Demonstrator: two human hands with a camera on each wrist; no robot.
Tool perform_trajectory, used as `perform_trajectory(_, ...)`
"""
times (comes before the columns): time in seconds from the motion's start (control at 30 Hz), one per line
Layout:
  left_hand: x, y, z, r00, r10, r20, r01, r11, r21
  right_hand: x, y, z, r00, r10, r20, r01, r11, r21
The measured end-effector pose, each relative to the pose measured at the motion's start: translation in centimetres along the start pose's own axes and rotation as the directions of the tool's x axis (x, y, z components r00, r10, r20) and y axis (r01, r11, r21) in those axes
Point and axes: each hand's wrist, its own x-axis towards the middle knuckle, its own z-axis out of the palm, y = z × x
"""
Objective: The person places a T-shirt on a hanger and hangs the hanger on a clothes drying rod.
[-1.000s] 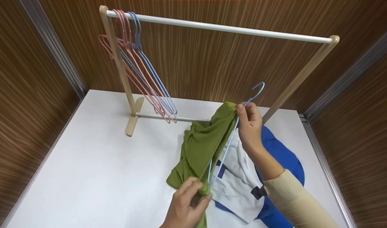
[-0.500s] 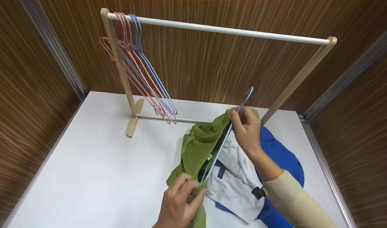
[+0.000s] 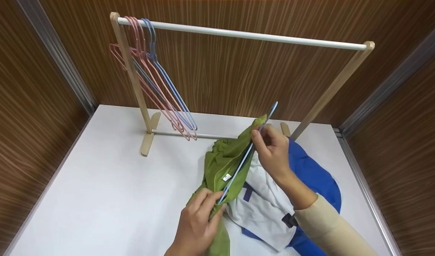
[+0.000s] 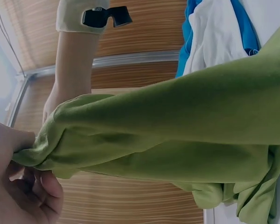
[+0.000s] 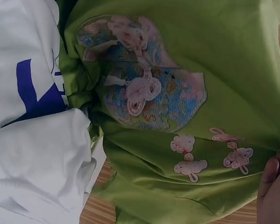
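Observation:
A green shirt is held up by both hands, its neckline spread and a small white label showing inside. A light blue hanger runs slantwise through the neck opening, its hook standing out at the top. My right hand pinches the hanger below the hook, together with the shirt's edge. At the lower end of the neckline, my left hand pinches the fabric near the hanger's lower corner. In the right wrist view, the shirt front bears a colourful print with pink decorations.
A white shirt lies on a blue garment at the right of the white table. Behind stands a clothes rack with several pink hangers and blue hangers at its left end. Wood-patterned walls enclose the table.
The hanger has slid down and left into the neck opening with my right hand. My left hand has shifted slightly left and up, and the neckline has opened wider, baring the label.

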Motion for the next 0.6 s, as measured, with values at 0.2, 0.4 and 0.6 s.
perform_trajectory(0.2, 0.3, -0.2, 0.1, 0.992, -0.048, 0.113, 0.049, 0.999, -0.003, -0.6, -0.6, 0.3, 0.998, -0.047, 0.038, 0.047, 0.999, 0.003)
perform_trajectory(0.4, 0.9, -0.6, 0.6, 0.981, -0.095, 0.167, 0.109, 0.991, -0.075, -1.2, -1.4, 0.5, 0.996, -0.042, 0.076, 0.040, 0.999, 0.033)
perform_trajectory(0.6, 1.6, -0.8, 1.0, 0.970, -0.127, 0.207, 0.166, 0.968, -0.186, -2.4, -0.8, 1.3, 0.977, -0.104, 0.185, 0.091, 0.993, 0.074)
